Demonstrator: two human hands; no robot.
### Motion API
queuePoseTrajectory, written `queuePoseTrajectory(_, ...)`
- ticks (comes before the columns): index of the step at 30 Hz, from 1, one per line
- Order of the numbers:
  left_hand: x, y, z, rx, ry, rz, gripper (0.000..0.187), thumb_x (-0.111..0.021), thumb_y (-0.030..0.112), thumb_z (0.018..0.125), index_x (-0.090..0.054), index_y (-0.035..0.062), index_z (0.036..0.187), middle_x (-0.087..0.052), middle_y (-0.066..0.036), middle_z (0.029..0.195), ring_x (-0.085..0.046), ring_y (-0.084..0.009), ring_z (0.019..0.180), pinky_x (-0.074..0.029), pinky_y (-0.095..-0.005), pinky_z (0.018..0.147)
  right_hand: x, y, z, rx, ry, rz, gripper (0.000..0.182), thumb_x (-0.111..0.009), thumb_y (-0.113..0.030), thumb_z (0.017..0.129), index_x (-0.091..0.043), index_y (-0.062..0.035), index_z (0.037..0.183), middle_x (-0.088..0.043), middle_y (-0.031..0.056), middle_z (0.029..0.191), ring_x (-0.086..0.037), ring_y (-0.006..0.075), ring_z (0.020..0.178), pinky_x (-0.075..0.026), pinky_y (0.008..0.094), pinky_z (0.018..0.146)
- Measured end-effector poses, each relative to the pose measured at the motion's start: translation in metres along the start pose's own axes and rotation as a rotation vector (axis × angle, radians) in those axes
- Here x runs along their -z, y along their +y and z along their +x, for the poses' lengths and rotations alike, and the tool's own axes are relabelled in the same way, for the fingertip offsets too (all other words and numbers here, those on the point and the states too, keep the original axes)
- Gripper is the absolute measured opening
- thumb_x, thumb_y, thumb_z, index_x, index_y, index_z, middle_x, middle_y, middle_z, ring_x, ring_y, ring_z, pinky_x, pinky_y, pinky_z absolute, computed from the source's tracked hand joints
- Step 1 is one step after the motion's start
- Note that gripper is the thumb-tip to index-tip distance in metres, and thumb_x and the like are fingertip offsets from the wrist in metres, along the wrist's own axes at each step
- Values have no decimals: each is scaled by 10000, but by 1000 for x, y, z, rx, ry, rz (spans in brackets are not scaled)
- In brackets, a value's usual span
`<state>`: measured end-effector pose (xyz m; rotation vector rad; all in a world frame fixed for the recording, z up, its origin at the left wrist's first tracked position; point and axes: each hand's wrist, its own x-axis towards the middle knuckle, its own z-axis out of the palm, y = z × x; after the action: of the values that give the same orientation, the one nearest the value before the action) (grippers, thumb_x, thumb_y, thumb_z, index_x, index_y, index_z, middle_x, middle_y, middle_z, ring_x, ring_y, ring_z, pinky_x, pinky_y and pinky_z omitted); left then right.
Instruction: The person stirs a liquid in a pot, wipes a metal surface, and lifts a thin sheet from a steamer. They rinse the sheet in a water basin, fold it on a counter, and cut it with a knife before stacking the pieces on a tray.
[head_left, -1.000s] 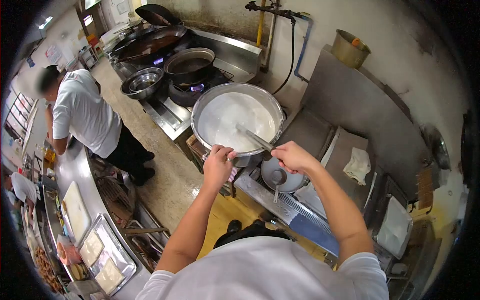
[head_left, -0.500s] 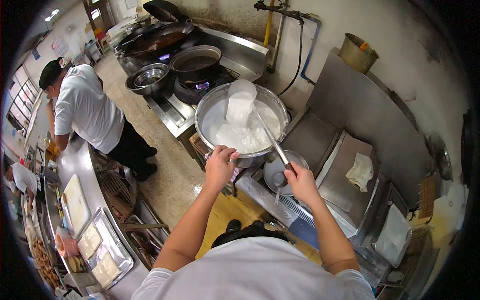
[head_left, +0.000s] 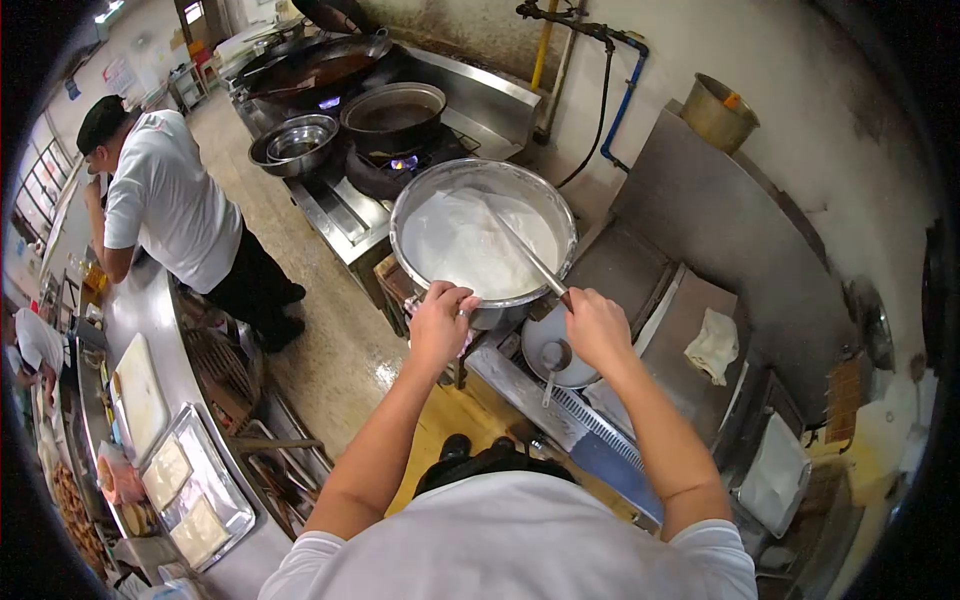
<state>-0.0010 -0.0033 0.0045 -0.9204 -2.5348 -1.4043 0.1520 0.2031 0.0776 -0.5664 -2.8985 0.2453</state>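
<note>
A large round metal pot (head_left: 567,212) holds a white, milky liquid (head_left: 460,245). My right hand (head_left: 600,328) is closed around the dark grip of a long-handled ladle (head_left: 528,252), which slants down into the pot. The ladle's bowl is sunk in the liquid and hidden. With its fingers curled over the near rim, my left hand (head_left: 438,322) grips the pot; a bit of pinkish cloth (head_left: 466,343) shows beside it. Just below my right hand sits a smaller grey pan (head_left: 572,372) with a small ladle (head_left: 552,362) in it.
Beyond the pot, a dark pan (head_left: 394,112) stands near a lit burner (head_left: 404,163), with steel bowls (head_left: 292,150) beside it. A white cloth (head_left: 712,346) lies on the steel surface at right. At left, a co-worker (head_left: 172,210) leans over a counter holding a tray (head_left: 240,512).
The ladle's bowl, raised and pouring white liquid earlier, has gone down under the surface. My right hand has shifted slightly up and right along with the handle. My left hand stays at the rim.
</note>
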Motion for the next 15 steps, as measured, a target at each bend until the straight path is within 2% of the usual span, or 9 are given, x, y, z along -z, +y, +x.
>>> queuePoseTrajectory(3, 1, 1, 0, -5, 7, 2, 236, -701, 303, 949, -756, 86, 1025, -666, -102, 1084, -686, -324, 916, -541, -415, 789, 14, -4, -3, 52, -59, -75, 204, -646, -135, 876, -648, -10, 1038, -688, 205, 965, -687, 409, 893, -554, 508, 792)
queuePoseTrajectory(6, 1, 0, 1, -7, 10, 2, 233, -700, 295, 949, -758, 82, 1024, -669, -106, 1078, -686, -327, 908, -543, -413, 787, 40, -1, -16, 148, -116, -155, 212, -596, -69, 863, -664, 13, 1046, -701, 211, 958, -721, 384, 848, -584, 468, 762)
queuePoseTrajectory(9, 1, -1, 1, 19, -6, -5, 227, -708, 303, 941, -763, 96, 1016, -666, -91, 1089, -687, -324, 926, -544, -420, 790, 74, 2, -31, 209, -161, -220, 202, -602, -91, 863, -675, -2, 1029, -705, 200, 935, -721, 378, 838, -585, 462, 759)
queuePoseTrajectory(12, 1, -1, 1, 25, -13, -19, 230, -709, 306, 940, -762, 95, 1017, -667, -90, 1094, -688, -328, 927, -546, -424, 791, 124, -11, -38, 194, -282, -313, 227, -699, -160, 851, -675, -55, 1051, -701, 158, 959, -699, 365, 889, -564, 477, 785)
queuePoseTrajectory(15, 0, -4, 1, 30, -5, -37, 237, -711, 305, 941, -761, 89, 1022, -670, -96, 1089, -688, -325, 898, -545, -418, 779, 162, -26, -32, 253, -341, -336, 209, -715, -159, 844, -695, -64, 1029, -712, 155, 913, -701, 357, 876, -558, 476, 793)
